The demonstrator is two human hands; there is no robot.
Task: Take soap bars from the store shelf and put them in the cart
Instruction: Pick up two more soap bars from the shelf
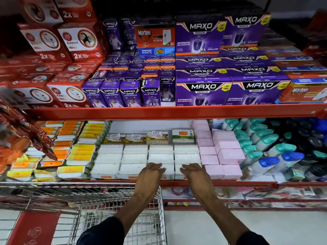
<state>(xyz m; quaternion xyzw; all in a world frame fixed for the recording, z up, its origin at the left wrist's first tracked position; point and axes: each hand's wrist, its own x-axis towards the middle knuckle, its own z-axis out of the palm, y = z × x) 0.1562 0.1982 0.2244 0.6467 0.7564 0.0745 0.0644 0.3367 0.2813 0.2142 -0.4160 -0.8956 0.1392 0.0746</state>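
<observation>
Soap bars (159, 159) lie under both open hands.

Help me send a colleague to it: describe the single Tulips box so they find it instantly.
On the lower shelf, behind the white packs, boxes stand in a row. The Tulips box is the rightmost, beside the pink boxes; it alone has a white front with an orange label.

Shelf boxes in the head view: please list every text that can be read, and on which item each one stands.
"MAXO GENIUS", "AUTOMATIC MAX PROTECTION": large purple boxes.
"MAXO", "LIQUID VAPORISER": slim purple boxes.
"Mortein", "COMFORTING NIGHTS": orange-red box.
"XPRESS", "2X": red boxes.
"TULIPS": cotton bud pack.
Too small or blurred: the price stickers, pink boxes, yellow and orange packs, bottles.
</observation>
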